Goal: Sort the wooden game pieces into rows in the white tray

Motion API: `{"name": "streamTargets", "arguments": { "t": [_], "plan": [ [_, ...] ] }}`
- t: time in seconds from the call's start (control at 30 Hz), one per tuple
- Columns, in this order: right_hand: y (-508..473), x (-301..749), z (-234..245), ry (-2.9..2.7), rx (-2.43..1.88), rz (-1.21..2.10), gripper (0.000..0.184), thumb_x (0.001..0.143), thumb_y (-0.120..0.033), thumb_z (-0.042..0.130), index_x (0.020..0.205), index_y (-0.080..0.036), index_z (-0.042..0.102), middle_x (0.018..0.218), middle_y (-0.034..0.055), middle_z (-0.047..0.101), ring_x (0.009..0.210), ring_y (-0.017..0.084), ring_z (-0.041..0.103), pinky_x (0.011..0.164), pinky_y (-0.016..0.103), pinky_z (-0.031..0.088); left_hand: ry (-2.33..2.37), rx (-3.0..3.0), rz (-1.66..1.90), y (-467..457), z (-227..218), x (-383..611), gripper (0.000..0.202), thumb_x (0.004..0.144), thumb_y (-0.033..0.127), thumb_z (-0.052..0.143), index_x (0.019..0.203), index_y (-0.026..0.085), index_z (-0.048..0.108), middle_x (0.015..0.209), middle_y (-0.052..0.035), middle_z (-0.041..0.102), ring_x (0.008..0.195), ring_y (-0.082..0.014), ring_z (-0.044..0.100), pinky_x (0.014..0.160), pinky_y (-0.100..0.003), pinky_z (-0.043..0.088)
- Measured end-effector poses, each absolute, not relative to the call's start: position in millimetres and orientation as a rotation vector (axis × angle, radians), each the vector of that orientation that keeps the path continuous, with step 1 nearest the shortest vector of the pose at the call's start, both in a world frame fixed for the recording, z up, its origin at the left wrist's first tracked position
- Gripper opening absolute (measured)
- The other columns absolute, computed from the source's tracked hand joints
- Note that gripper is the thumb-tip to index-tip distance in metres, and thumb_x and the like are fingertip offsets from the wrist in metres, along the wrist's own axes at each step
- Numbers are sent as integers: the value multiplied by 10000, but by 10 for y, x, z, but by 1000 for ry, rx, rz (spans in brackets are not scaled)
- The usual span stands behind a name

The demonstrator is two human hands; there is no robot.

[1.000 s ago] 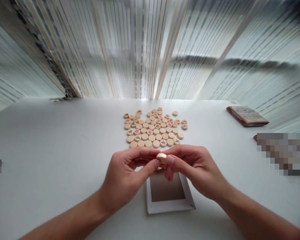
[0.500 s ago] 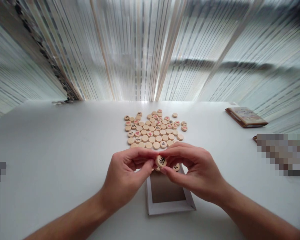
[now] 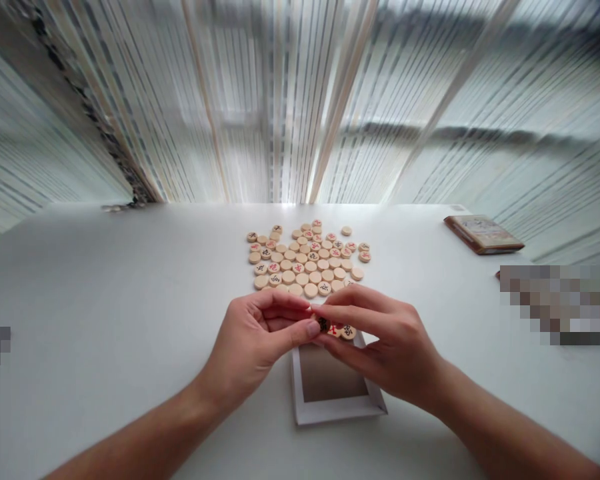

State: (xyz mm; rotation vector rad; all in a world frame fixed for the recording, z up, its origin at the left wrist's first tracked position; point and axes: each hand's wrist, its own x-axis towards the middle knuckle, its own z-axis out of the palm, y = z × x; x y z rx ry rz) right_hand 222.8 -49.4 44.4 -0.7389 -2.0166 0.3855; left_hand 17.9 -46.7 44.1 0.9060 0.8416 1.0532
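A small wooden disc (image 3: 323, 324) with a dark character on its face is pinched in the air between the two hands, just above the far end of a shallow white box (image 3: 330, 415); the left hand (image 3: 253, 340) presses on it with the thumb from below, the right hand (image 3: 385, 347) meets it from the other side, and the fingers (image 3: 341, 311) of both are drawn in narrow around it, closed on the piece.

It looks light, rigid and smooth; probably not fragile, but small enough to slip or roll off on its rim; the surest hold seems to be thumb and forefinger across the two flat faces or on opposite points of the edge, as here.

The box lies flat on the desk (image 3: 130, 300) under the hands, open on top, with a brown floor; two like discs (image 3: 349, 331), one marked red and one black, lie at its far end, partly hidden by the right fingers; the rest of its floor shows bare.

Beyond it a loose spread of many discs (image 3: 305, 263) lies on the desk, some face up with red or black marks, some blank; well apart at the right edge lies a flat brown case (image 3: 483, 233); striped curtains (image 3: 280, 100) hang behind.
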Motion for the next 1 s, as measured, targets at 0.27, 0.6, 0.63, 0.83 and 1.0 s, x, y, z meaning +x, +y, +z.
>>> {"name": "streamTargets", "arguments": {
  "t": [0.27, 0.6, 0.63, 0.83, 1.0],
  "plan": [
    [-398, 2424, 603, -1944, -965, 508, 205, 908, -168, 799, 1112, -181, 789, 965, 68, 770, 771, 165, 709, 718, 301, 625, 965, 1186, 1217, -394, 418, 94, 140, 930, 284, 790, 917, 151, 829, 833, -46, 827, 762, -166, 787, 758, -253, 665],
    [-294, 2848, 700, -2108, -1143, 619, 152, 910, -251, 808, 1047, -186, 797, 934, 67, 766, 742, 170, 674, 684, 318, 583, 1105, 1478, 1210, -377, 396, 73, 147, 930, 277, 741, 911, 159, 827, 871, -59, 819, 840, -194, 766, 798, -270, 613],
    [-291, 2864, 661, -2130, -1146, 626, 141, 906, -239, 805, 1036, -185, 797, 919, 61, 761, 733, 165, 665, 680, 310, 574, 1115, 1495, 1210, -374, 392, 75, 149, 926, 277, 739, 907, 159, 828, 868, -60, 819, 837, -198, 766, 794, -272, 611],
    [-355, 2871, 451, -2226, -1128, 648, 129, 882, -156, 775, 1005, -185, 798, 879, 40, 724, 713, 140, 610, 644, 250, 532, 1169, 1528, 1188, -340, 367, 82, 153, 918, 292, 739, 902, 171, 830, 862, -54, 820, 836, -207, 767, 789, -274, 611],
    [-403, 2860, 420, -2239, -1122, 656, 158, 885, -153, 760, 1032, -189, 805, 937, 58, 729, 696, 128, 584, 555, 207, 495, 1202, 1534, 1160, -336, 362, 85, 132, 915, 288, 747, 906, 187, 833, 850, -38, 818, 828, -195, 762, 796, -261, 610]
  ]
}}
